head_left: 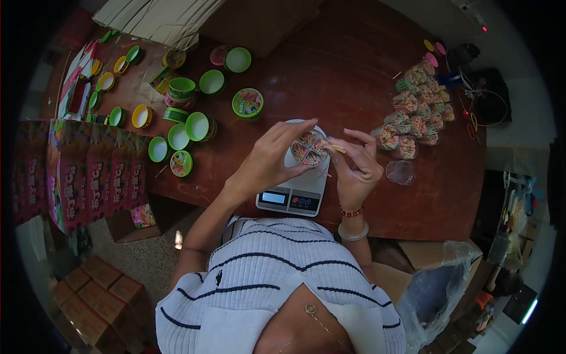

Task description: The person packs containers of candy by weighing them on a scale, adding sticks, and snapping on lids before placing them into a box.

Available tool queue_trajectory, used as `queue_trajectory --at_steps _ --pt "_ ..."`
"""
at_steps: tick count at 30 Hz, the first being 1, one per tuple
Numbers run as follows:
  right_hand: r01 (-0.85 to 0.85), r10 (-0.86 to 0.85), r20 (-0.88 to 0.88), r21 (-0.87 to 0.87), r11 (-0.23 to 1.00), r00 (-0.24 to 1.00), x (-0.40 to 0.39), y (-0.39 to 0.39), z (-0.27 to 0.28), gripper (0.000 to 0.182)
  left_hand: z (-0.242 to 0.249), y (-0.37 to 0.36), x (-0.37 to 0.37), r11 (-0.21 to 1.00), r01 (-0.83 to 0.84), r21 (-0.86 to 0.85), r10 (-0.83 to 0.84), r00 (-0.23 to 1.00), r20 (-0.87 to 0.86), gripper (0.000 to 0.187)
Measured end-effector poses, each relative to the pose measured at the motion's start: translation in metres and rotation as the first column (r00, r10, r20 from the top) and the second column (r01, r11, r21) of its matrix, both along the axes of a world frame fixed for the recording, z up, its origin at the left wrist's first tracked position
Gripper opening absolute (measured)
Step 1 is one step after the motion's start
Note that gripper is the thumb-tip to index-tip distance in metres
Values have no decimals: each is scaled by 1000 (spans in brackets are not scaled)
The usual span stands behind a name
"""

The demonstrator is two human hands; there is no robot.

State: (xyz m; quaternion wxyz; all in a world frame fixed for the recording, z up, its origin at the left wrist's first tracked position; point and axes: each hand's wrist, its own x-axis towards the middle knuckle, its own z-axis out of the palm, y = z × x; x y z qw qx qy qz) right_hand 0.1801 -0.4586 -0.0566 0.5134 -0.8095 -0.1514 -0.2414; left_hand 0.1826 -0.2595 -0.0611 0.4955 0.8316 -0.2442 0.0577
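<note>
Left hand [272, 158]: fingers curled round a small clear cup [309, 148] of coloured sweets, held just above the scale; the grip is closed on the cup.
Right hand [355, 165]: thumb and forefinger pinched on a thin stick [336, 148] whose tip meets the cup's rim at 3 o'clock; that grip is closed too.
Clear cup: over the white platter of the scale, between the two hands, tilted slightly toward the person.
Scale [292, 197]: sits at the near edge of the desk [330, 71], its display facing the person, almost flush with the edge.
Filled cups [415, 115]: a packed cluster at 2 o'clock from the hands, running toward the far right corner; one empty clear cup [401, 171] stands just beside the right hand at 3 o'clock.
Green tubs and lids [188, 112]: scattered at 10 o'clock, reaching the left edge, well apart from the hands.
Open room: bare wood at 12 o'clock beyond the scale, between tubs and filled cups; a narrower strip at 4 o'clock along the near edge.
Printed cartons [94, 171]: hard against the desk's left edge at 9 o'clock.
Plastic bag [439, 283]: below the near right edge at 5 o'clock.
</note>
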Motion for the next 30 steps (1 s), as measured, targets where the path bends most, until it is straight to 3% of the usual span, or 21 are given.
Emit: queue_trajectory --at_steps 7,14,17,19,23,25,26,28,29,30 --pt "12 -10 125 -15 1000 992 2 -4 -18 26 -5 -2 0 1000 -6 -18 6 1000 0 84" --pt "-29 38 59 -150 988 998 -1 -6 -25 26 -7 1 -2 1000 -10 -14 9 1000 -17 85" --pt "76 -81 -11 -249 965 997 -3 -3 -24 24 -10 2 -2 1000 -13 -3 13 1000 -29 85" --pt "-19 -13 -184 -171 985 983 0 -4 -27 31 -13 3 -1 1000 0 -6 -1 998 -67 85" --pt "-84 66 -244 -64 994 968 1 -2 -31 45 -21 5 -2 1000 -2 -25 0 997 -78 85" --pt "-95 83 -242 -37 995 967 -1 -5 -28 53 -20 8 -2 998 -17 -60 5 981 -193 86" --pt "-94 82 -245 -37 995 966 -4 -9 -23 53 -17 10 -2 998 -15 -60 3 980 -197 86" --pt "-70 -51 -382 -294 953 923 -19 -23 -9 47 -8 14 -3 999 -30 -26 26 986 -166 88" --pt "-66 -66 -477 -255 965 876 -26 -28 -9 35 -4 17 -3 999 -31 -30 25 985 -171 88" --pt "-66 -68 -482 -257 964 873 -31 -32 -11 35 0 23 -4 998 -66 -22 63 989 -131 88"
